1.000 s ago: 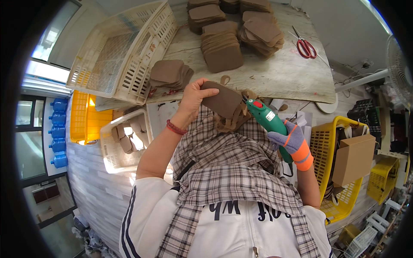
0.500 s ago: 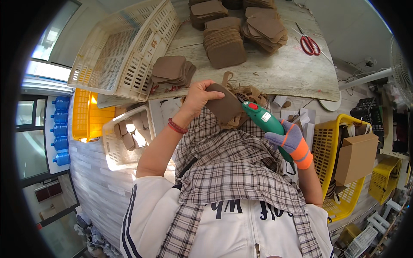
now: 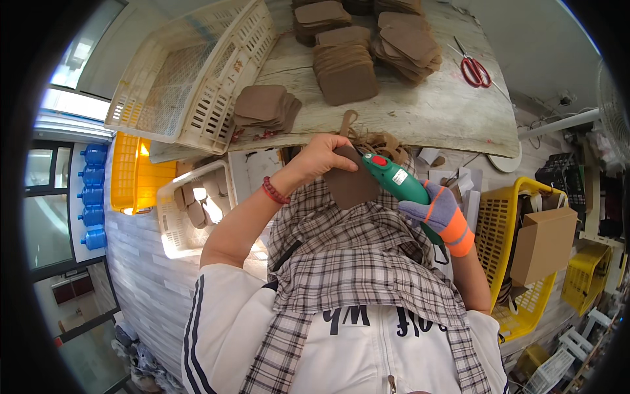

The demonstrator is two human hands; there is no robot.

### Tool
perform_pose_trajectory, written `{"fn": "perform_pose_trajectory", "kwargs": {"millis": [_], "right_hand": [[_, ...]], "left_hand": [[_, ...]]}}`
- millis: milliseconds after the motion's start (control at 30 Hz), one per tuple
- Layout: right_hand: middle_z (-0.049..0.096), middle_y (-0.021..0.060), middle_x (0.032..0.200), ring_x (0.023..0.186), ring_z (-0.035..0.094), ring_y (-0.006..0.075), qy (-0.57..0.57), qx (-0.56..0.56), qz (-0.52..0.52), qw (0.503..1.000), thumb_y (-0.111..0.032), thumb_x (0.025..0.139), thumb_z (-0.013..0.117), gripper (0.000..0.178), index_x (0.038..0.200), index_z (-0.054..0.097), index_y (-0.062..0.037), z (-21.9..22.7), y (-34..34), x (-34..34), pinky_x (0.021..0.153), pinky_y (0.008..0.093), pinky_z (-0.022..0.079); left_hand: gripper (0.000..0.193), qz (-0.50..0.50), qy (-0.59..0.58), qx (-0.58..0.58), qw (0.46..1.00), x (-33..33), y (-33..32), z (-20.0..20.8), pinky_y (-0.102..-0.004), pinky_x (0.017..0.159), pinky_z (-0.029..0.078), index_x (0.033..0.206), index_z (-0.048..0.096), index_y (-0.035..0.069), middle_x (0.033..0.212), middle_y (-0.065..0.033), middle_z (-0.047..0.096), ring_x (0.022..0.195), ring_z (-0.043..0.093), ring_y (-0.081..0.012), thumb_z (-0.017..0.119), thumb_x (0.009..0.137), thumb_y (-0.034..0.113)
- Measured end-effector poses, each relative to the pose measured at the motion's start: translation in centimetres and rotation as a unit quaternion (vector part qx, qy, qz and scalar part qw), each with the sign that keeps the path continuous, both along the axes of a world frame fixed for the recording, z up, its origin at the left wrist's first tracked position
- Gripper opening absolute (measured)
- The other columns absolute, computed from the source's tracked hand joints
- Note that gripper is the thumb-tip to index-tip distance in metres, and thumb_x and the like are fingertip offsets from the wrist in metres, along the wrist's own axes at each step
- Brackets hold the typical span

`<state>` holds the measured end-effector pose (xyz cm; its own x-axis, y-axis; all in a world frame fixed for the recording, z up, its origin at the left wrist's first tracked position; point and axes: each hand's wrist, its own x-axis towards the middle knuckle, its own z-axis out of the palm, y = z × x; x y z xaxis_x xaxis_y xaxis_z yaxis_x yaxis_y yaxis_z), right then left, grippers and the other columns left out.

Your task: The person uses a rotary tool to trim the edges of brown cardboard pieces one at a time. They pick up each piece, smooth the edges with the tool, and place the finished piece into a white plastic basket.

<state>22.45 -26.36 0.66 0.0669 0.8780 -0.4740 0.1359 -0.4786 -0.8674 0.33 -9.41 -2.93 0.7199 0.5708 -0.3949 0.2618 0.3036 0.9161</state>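
Above my lap, my left hand point(image 3: 321, 159) pinches a flat brown piece point(image 3: 354, 187) with rounded corners, thumb on top. A purple and orange glove covers my right hand point(image 3: 438, 213), which is wrapped round a green handheld power cutter point(image 3: 397, 182) with a red button. The cutter's head meets the upper right edge of the piece; its blade is hidden. Brown strip offcuts point(image 3: 380, 142) lie in a tangle just beyond, at the table's near edge. A small stack of similar brown pieces point(image 3: 262, 107) sits on the table, left of them.
Taller stacks of brown pieces point(image 3: 346, 69) and red-handled scissors point(image 3: 474, 71) lie on the worn table point(image 3: 420, 118). A white crate point(image 3: 197, 98) stands at its left. A low white basket point(image 3: 172, 230) holds more pieces; a yellow basket point(image 3: 492, 223) with a cardboard box point(image 3: 545, 243) is at my right.
The brown piece has turned in my left hand, its free end now pointing down toward my lap. My left hand has shifted right, and the cutter has moved slightly left.
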Motion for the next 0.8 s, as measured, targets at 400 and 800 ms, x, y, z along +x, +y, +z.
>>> {"fn": "perform_pose_trajectory", "kwargs": {"millis": [400, 800], "right_hand": [[0.063, 0.0043, 0.073, 0.056, 0.056, 0.0077, 0.054, 0.029, -0.064, 0.996, -0.021, 0.078, 0.074, 0.042, 0.108, 0.056, 0.0025, -2.6, -0.5, 0.8, 0.050, 0.0216, 0.045], [0.062, 0.0020, 0.072, 0.060, 0.055, 0.0064, -0.046, 0.031, -0.088, 0.995, -0.023, 0.076, 0.075, 0.034, 0.095, 0.062, 0.0013, -2.5, -2.1, 0.8, 0.055, 0.0219, 0.043]], "left_hand": [[0.026, 0.370, -0.046, 0.155, 0.915, -11.2, 11.5, 2.6, -0.0339, 0.078, 0.049, 0.107, 0.055, 0.002, 0.097, -0.0092, 0.062, 0.086, 0.060, -0.0197, 0.061, 0.081, 0.002], [0.046, 0.162, 0.214, 0.729, 0.630, 4.0, 8.2, -2.7, -0.0415, 0.091, 0.034, 0.112, 0.053, 0.006, 0.107, -0.0096, 0.051, 0.105, 0.045, -0.0269, 0.072, 0.071, 0.014]]}}
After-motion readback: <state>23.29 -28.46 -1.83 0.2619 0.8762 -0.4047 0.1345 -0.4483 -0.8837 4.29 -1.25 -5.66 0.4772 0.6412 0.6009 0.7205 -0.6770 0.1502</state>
